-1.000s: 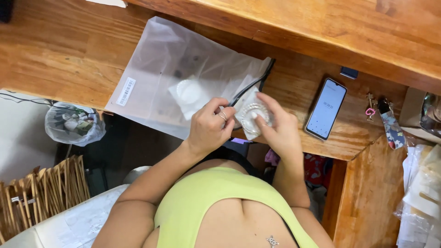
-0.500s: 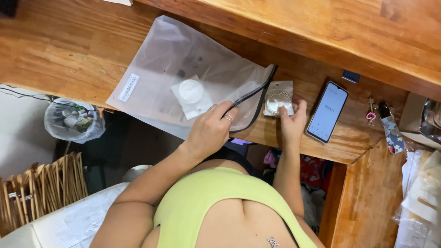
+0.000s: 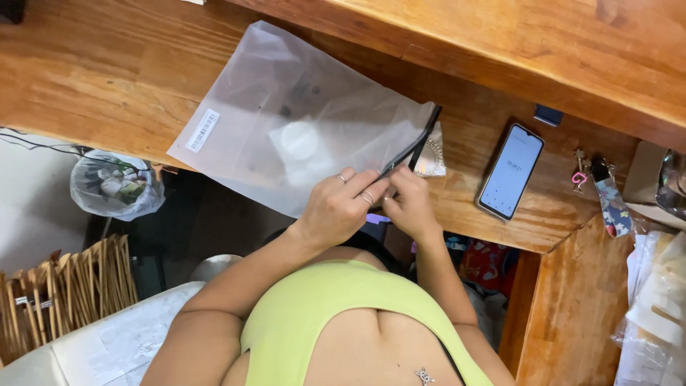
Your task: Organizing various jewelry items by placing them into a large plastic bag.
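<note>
Both hands — left hand (image 3: 341, 206), right hand (image 3: 409, 204) — grip pinched on the frosted bag's (image 3: 286, 121) black zip edge (image 3: 414, 146).

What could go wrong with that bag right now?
The bag hangs over the desk edge, so it might slide off if the hands let go. The small packet sits partly under the bag's black strip and could get pushed about. The phone lies close to the right hand and could be bumped.
</note>
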